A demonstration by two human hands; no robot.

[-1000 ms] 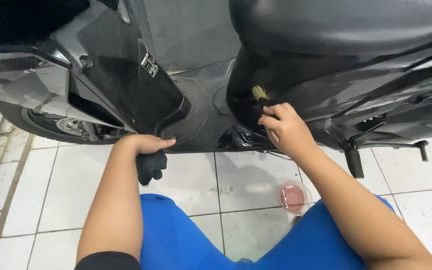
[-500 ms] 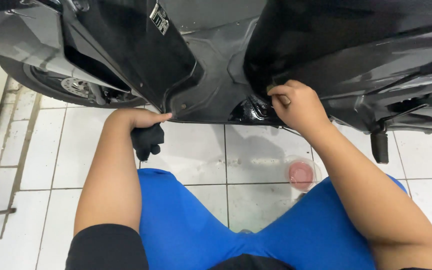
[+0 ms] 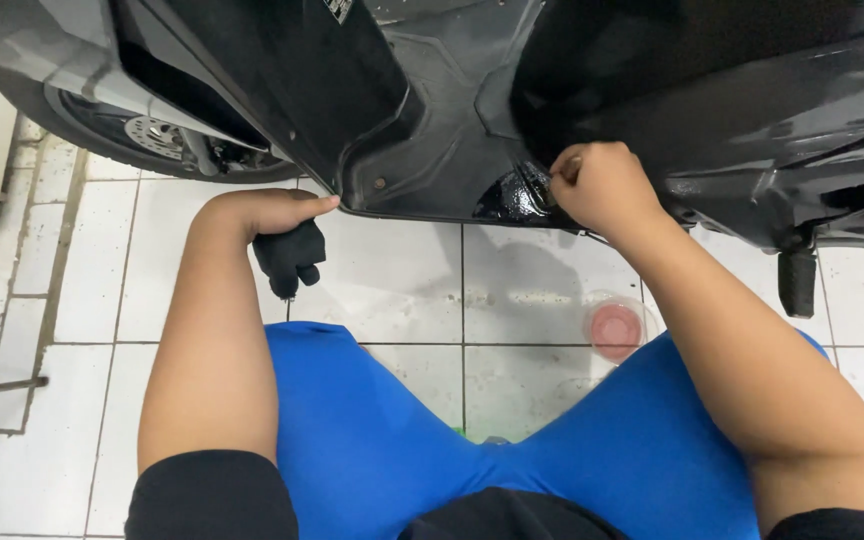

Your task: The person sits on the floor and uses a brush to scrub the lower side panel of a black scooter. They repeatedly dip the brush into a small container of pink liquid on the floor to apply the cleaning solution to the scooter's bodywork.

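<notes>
The left hand is closed around a black foam-like sponge, which hangs below the fist just beside the lower edge of the glossy black plastic scooter body. The right hand is curled, fingertips pressed against the wet black panel at the floorboard's rear corner; whether it grips anything cannot be told. The hands are well apart. A small round clear container with pink contents stands on the white tiled floor between the blue-clad knees. The front wheel shows at upper left.
</notes>
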